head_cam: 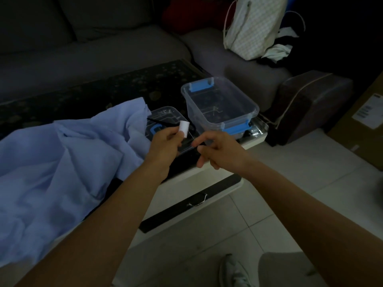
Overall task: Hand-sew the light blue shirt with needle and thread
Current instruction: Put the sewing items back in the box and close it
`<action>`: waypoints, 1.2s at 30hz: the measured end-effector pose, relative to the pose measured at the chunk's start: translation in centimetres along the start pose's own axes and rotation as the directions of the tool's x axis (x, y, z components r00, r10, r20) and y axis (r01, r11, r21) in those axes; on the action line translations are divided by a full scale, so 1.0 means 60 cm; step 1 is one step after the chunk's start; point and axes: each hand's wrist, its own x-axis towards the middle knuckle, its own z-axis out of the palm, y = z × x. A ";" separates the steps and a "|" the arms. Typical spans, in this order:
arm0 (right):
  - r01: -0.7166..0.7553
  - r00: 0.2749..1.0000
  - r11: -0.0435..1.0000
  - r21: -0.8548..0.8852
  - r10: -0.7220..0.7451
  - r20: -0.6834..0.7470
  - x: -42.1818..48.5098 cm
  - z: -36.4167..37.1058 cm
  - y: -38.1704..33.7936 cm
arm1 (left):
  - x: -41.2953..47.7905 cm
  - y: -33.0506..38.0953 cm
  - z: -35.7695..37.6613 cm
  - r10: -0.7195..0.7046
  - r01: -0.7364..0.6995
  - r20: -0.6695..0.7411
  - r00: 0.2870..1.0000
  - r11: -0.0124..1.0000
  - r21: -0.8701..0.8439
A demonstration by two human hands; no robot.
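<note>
Above the dark patterned counter [103, 90], the left hand [165, 141] pinches a small white thread spool [184, 127]. The right hand [219, 150] is just beside it, fingers curled; whether it holds anything is unclear. The crumpled light blue shirt [62, 162] lies on the counter's left side.

A clear plastic tub [219, 104] with blue latches is sitting open on my dark-topped bench [93, 94], with its flat lid [165, 114] lying just beside it. Behind them, a white patterned bag [255, 27] is leaning on the grey sofa [103, 48]. A cardboard box [362, 131] is standing on the tiled floor [207, 235] to my right.
</note>
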 end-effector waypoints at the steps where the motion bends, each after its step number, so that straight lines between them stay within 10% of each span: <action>1: 0.025 1.000 1.000 -0.004 -0.025 -0.012 0.000 0.005 -0.006 | -0.008 0.004 -0.004 -0.037 0.038 0.008 0.999 0.997 -0.072; 36: 0.033 0.996 0.995 0.095 -0.025 -0.091 -0.008 0.057 -0.058 | -0.075 0.012 -0.063 0.010 -0.005 0.181 0.983 1.000 -0.026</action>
